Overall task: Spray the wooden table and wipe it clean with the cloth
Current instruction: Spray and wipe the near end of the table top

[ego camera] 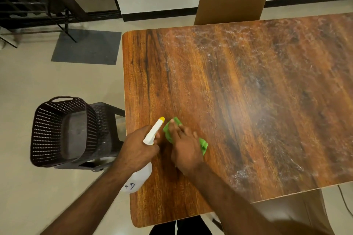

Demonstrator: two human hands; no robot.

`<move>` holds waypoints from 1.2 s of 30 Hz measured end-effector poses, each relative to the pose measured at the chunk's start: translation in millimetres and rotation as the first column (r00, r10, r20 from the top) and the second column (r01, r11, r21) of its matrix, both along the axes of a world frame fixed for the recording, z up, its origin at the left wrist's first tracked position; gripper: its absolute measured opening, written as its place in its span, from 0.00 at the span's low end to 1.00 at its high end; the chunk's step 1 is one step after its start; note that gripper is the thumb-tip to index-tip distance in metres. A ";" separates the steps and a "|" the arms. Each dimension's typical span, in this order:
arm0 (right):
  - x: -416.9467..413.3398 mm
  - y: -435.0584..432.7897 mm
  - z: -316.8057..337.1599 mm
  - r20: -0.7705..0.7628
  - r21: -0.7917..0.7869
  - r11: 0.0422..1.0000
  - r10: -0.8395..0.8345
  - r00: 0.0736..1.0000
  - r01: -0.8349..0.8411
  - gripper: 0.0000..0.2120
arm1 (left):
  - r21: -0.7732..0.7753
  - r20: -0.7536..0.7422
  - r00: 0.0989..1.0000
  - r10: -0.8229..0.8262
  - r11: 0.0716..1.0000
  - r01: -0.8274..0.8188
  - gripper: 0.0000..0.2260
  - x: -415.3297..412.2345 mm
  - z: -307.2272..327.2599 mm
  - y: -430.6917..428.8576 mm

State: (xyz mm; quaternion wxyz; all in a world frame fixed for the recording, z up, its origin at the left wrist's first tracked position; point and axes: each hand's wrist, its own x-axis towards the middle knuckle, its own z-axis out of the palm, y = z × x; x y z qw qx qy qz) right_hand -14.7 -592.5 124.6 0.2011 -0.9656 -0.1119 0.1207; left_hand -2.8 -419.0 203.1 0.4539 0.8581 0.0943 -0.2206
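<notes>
Left hand (138,144) grips white spray bottle (140,174) over the wooden table's (248,101) left edge. Right hand (184,146), just beside it, presses flat on green cloth (168,129). Whitish spray film covers tabletop beyond and right of hands. Brown perforated basket (63,129) left of hands.
</notes>
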 end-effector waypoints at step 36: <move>120.9 -0.9 6.1 -0.049 -0.056 0.997 0.043 0.998 -0.046 0.43 | 0.057 -0.009 0.989 0.150 0.987 -0.149 0.08 50.5 3.9 1.7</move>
